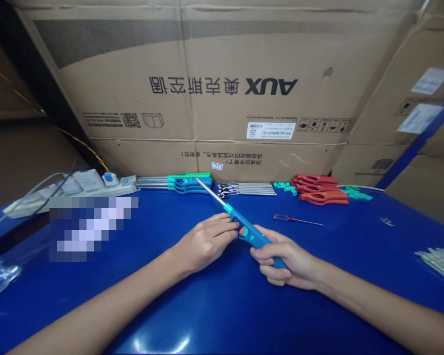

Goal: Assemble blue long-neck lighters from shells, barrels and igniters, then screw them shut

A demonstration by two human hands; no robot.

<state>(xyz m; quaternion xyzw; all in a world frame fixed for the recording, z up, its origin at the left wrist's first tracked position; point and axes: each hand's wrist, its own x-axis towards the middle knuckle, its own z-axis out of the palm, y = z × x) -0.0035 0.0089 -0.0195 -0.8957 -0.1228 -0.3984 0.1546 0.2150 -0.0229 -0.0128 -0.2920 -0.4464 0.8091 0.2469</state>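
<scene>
A blue lighter (257,237) with a long metal tube, a green collar and a red-and-green trigger area is held up over the blue table, its tube pointing up and to the left. My right hand (286,259) is wrapped round the lower end of its handle. Beside the collar and trigger guard is my left hand (209,241), its fingers bent together at the lighter's left edge; whether they pinch something there is hidden.
Along the back of the blue table (207,315) lie blue and green lighters (192,183), metal tubes with wires (249,189), green pieces (285,188) and red handles (320,190). A screwdriver (298,220) lies in front. A power strip (25,203) is at left, clear sticks (442,262) at right.
</scene>
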